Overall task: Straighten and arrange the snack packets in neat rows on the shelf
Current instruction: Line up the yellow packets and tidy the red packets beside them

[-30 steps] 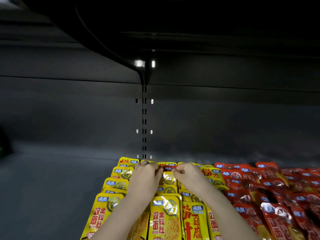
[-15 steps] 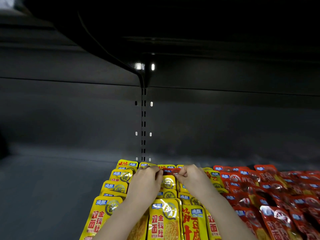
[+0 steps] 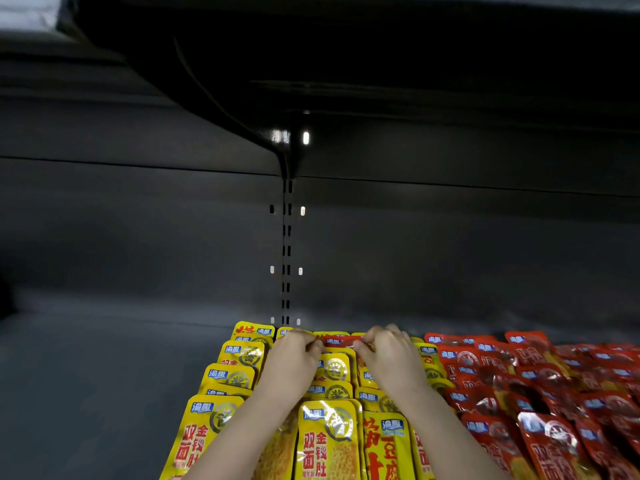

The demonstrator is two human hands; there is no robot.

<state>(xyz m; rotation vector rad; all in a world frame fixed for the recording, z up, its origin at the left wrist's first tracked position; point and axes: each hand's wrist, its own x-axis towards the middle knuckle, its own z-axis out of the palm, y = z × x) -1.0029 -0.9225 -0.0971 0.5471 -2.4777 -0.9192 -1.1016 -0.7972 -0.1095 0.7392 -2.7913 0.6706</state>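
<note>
Yellow snack packets (image 3: 329, 438) lie in overlapping rows on the dark shelf (image 3: 97, 393), running from the front edge to the back. Red snack packets (image 3: 540, 386) lie in a looser, untidy spread to their right. My left hand (image 3: 294, 362) and my right hand (image 3: 388, 355) reach to the back of the yellow rows. Between them they pinch the two ends of a small red packet (image 3: 341, 341) lying across the tops of the yellow ones. Both forearms cover parts of the middle yellow rows.
The shelf's dark back wall carries a slotted upright (image 3: 286, 251) in the middle. An upper shelf (image 3: 346, 64) overhangs the space. Bare shelf floor stretches to the left of the yellow packets.
Both hands have stayed at the back of the yellow rows. The packet between them now shows red and lies stretched between the fingertips. The view has tilted slightly.
</note>
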